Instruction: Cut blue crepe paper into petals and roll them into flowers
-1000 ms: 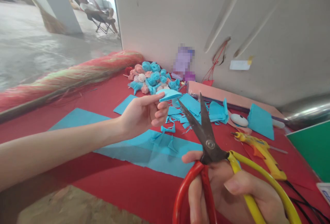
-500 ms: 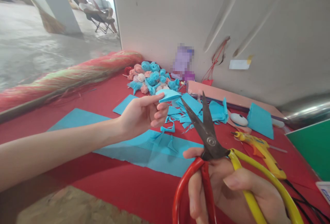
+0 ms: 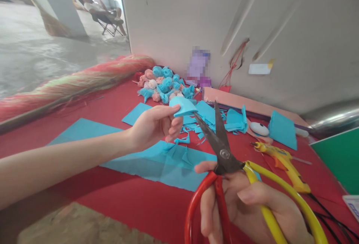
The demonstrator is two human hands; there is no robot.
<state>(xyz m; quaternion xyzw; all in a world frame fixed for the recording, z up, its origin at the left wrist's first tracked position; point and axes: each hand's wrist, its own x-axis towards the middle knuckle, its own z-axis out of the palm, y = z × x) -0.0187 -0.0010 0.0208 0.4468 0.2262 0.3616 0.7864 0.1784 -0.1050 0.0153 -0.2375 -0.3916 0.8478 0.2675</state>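
Observation:
Between thumb and fingers, my left hand (image 3: 157, 124) pinches a folded piece of blue crepe paper (image 3: 183, 106) with a rounded edge. My right hand (image 3: 246, 206) is wrapped round the handles of a pair of scissors (image 3: 224, 154), one handle red and the other yellow. The scissor blades stand apart and point up and away; the left blade's tip is close to the folded paper's right corner, and I cannot tell if it touches. Below my left hand a long strip of blue crepe paper (image 3: 168, 173) lies on the red table cover (image 3: 134, 203).
Blue paper scraps (image 3: 204, 115) lie behind the scissors. Several blue, pink and white paper flowers (image 3: 165, 83) are piled at the back. A yellow glue gun (image 3: 286, 161) rests at the right, near folded blue paper (image 3: 282, 130). A person (image 3: 98, 8) reclines on a chair far left.
The folded paper has tilted in my left hand, so more of its broad face shows. The scissors have shifted slightly left, bringing the left blade's tip nearer the paper.

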